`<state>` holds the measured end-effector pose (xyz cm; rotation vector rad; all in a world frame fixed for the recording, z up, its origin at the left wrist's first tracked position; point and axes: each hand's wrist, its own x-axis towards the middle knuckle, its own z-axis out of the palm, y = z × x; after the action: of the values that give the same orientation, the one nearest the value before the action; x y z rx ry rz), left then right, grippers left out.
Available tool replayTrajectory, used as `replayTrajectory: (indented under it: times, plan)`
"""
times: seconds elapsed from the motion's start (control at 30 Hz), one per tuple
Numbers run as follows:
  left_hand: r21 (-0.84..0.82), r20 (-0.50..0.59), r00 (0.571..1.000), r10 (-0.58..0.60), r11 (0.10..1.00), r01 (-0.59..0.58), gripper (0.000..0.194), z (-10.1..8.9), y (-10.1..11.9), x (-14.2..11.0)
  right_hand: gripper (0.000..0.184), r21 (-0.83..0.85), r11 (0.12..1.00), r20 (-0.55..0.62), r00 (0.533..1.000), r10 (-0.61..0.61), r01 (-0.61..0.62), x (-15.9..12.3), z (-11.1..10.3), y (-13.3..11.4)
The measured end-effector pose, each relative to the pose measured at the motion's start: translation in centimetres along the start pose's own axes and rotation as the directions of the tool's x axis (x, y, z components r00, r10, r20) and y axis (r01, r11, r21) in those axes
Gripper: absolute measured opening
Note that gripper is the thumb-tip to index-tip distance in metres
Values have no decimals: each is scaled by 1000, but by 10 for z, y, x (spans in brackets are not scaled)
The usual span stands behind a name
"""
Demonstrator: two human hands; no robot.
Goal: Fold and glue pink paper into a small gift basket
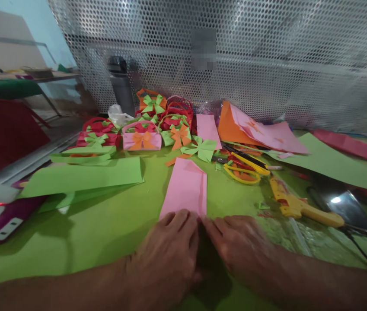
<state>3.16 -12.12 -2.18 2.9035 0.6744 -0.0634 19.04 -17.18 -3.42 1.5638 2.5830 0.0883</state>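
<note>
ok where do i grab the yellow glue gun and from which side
Best by the handle, probably at its middle, with the right hand coming from above and the right. The yellow glue gun looks to lie on its side, its handle reaching right towards the black cord, while the clear glue stick juts from the body's near end.

Bare tabletop (105,229) opens leftward; the glue gun (303,209) obstructs the right side.

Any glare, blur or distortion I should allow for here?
Head view: glare on the glossy dark screen; right hand slightly blurred; dark shadow beside it on the green tabletop; wide-angle bowing towards the edges; pixelated patch over the perforated metal panel.
</note>
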Motion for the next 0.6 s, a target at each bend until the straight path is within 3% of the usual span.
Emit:
replayTrajectory:
  times: [0.17,0.33,0.47,0.6]
  plan:
    - [1,23,1000,-12,1000,12,33,0,1,-1,22,-4,1000,15,1000,-8,8,2,-3,1]
    - [-74,-9,999,-45,996,45,49,1,0,-1,17,31,999,113,993,-33,29,5,-2,6]
    - [-175,-22,998,-63,983,58,52,2,-4,0,13,43,998,94,995,-45,42,4,-3,9]
    - [-137,-33,998,-53,989,48,55,4,-3,-1,15,-12,999,21,999,-30,30,-2,-2,10]
